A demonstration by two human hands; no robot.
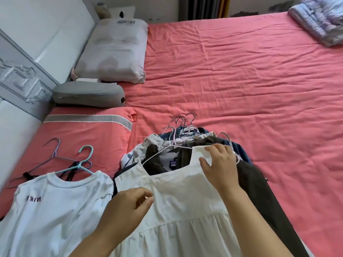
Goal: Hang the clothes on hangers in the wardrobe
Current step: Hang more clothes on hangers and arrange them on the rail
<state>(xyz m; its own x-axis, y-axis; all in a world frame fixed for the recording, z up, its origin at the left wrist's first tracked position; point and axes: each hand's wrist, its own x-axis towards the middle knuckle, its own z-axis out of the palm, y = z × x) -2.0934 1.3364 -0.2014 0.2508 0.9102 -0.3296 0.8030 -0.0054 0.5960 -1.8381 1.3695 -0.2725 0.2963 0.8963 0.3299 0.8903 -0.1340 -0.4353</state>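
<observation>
Head view: white dress (185,210) lies front-up on a pile of clothes (185,145) on the bed (241,80), near its front edge. Right hand (220,167) grips the dress's right shoulder strap, thumb under the cloth, fingers (222,147) curled over the top by a white hanger (167,149) that sits in the neckline. Left hand (128,210) pinches the dress at the left armhole edge, thumb and forefinger closed on the fabric. Pile holds dark and denim items already on hangers, hooks bunched toward the bed's middle. Left of the dress, a white tee (55,210) sits on a teal hanger (83,164); spare hangers (52,158) just behind it. Pink pillow (83,130), grey cushion (89,93), pale pillow (113,51) along the headboard side. Folded quilt (319,17) at far right corner.
</observation>
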